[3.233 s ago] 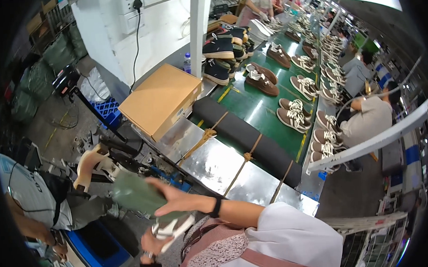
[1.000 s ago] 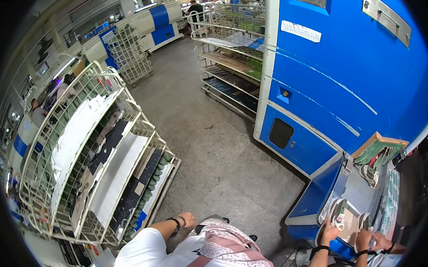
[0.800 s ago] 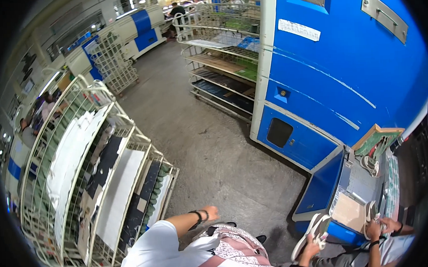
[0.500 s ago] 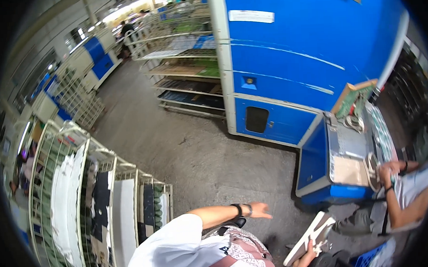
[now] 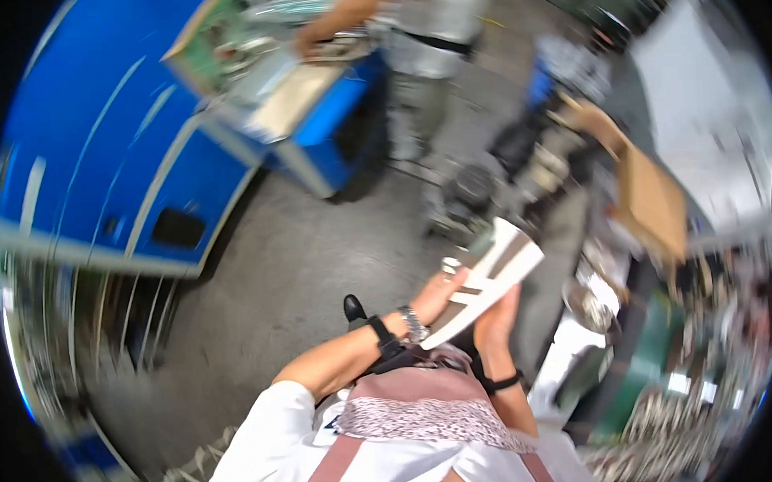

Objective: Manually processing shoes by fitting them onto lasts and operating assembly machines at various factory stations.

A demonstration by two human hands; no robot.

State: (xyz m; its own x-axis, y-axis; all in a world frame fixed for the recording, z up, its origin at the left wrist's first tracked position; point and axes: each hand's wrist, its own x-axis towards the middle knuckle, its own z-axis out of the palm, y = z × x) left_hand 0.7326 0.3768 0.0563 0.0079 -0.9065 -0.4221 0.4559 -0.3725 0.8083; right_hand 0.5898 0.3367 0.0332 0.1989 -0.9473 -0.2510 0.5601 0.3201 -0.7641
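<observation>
Over the grey floor (image 5: pixel 257 255), I see the shoe (image 5: pixel 483 286) before the apron (image 5: pixel 427 403), slanting toward upper right; my left hand (image 5: pixel 440 297) grips its left side, right hand (image 5: pixel 495 322) against its right, closure unclear.

"What's carrying things around eleven o'clock?"

"The blue machine's ledge (image 5: pixel 325 119). A flat tan board (image 5: pixel 289 103) lies on it, with a pale, smeared shoe (image 5: pixel 249 59) near the green, wood-edged panel (image 5: pixel 208 46)."

"And the floor (image 5: pixel 271 263)?"

"Grey, running from nine o'clock toward twelve. A black shoe (image 5: pixel 353 308) stands on it at seven; dark machinery (image 5: pixel 470 188), too blurred to name, sits at two."

"Four o'clock?"

"A green conveyor belt (image 5: pixel 645 346), streaked. Blurred shoes (image 5: pixel 669 418) crowd near its lower end; I can't tell which surface bears them."

"Three?"

"A cardboard box (image 5: pixel 651 199), its support unclear."
</observation>
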